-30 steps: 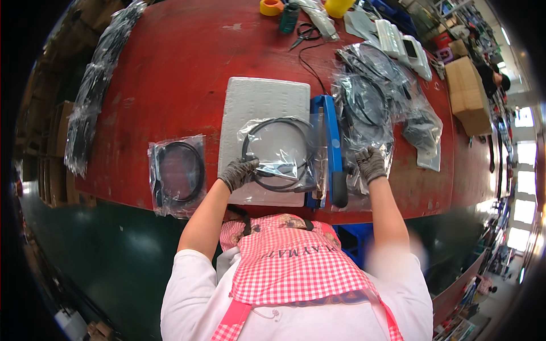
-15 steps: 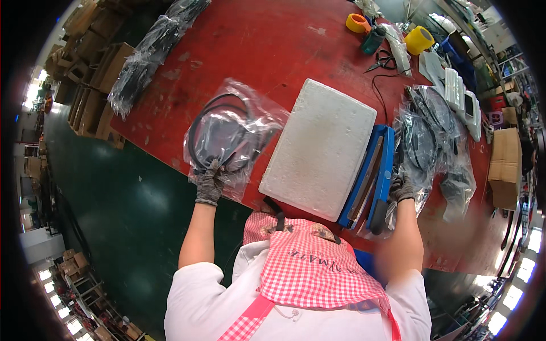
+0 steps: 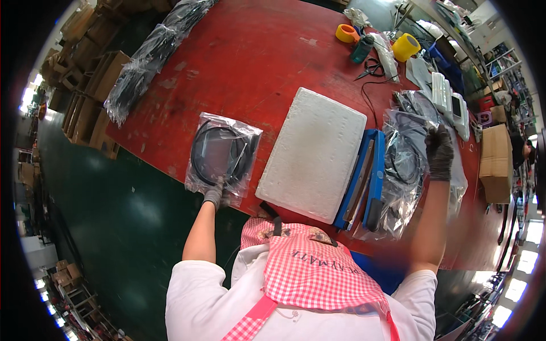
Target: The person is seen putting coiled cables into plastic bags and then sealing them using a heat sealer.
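A clear plastic bag [image 3: 250, 132] with a coiled black cable [image 3: 196, 156] inside lies on the left of the red table. My left hand [image 3: 214, 194], in a grey glove, rests on the bag's near edge with a finger stretched out over it. Over a pile of clear bags with dark cables [image 3: 405, 159] on the right is my right hand [image 3: 439, 150], also gloved. Its fingers are curled beside a bag's edge, and whatever lies in them is hidden. A blue bag sealer [image 3: 375, 182] stands between the pile and a white foam board [image 3: 313, 153].
Yellow tape [image 3: 405, 47], an orange tape dispenser [image 3: 344, 33], a green bottle [image 3: 362, 51] and black scissors [image 3: 372, 68] lie at the far right. Long wrapped bundles [image 3: 145, 65] line the far left edge. A cardboard box [image 3: 495, 162] stands at the right.
The bag under my left hand now lies flatter and squarer on the table. My right hand has moved up and right, from beside the sealer to over the pile.
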`<state>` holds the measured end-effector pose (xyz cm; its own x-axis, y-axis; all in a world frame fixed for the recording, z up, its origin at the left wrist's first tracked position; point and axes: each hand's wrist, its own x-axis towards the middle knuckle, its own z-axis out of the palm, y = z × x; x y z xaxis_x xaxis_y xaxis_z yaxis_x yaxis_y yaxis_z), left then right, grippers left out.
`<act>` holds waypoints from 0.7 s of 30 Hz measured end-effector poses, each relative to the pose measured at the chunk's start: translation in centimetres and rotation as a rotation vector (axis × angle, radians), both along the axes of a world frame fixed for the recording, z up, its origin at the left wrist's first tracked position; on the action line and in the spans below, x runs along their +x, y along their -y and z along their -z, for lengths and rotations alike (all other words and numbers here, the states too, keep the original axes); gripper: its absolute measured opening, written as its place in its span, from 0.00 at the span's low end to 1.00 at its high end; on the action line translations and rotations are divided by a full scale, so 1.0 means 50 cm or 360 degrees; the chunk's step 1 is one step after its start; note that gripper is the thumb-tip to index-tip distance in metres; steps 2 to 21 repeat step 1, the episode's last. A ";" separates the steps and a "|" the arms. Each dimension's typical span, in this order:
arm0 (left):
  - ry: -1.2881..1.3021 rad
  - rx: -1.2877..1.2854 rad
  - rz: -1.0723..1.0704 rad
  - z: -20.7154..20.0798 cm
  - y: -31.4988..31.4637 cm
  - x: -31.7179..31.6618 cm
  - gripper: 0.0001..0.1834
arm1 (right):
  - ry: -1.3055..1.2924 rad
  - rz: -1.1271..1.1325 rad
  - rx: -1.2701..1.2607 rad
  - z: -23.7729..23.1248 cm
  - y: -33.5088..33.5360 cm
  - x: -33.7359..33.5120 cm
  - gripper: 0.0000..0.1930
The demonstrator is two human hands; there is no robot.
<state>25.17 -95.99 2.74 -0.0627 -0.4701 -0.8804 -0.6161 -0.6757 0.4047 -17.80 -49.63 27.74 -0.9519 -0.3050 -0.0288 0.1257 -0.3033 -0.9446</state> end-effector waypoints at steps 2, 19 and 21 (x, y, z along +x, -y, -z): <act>0.0292 -0.0196 0.0708 0.026 0.023 0.030 0.33 | -0.0042 -0.0062 -0.0033 -0.065 0.077 0.056 0.09; 0.0292 -0.0196 0.0708 0.026 0.023 0.030 0.33 | -0.0042 -0.0062 -0.0033 -0.065 0.077 0.056 0.09; 0.0292 -0.0196 0.0708 0.026 0.023 0.030 0.33 | -0.0042 -0.0062 -0.0033 -0.065 0.077 0.056 0.09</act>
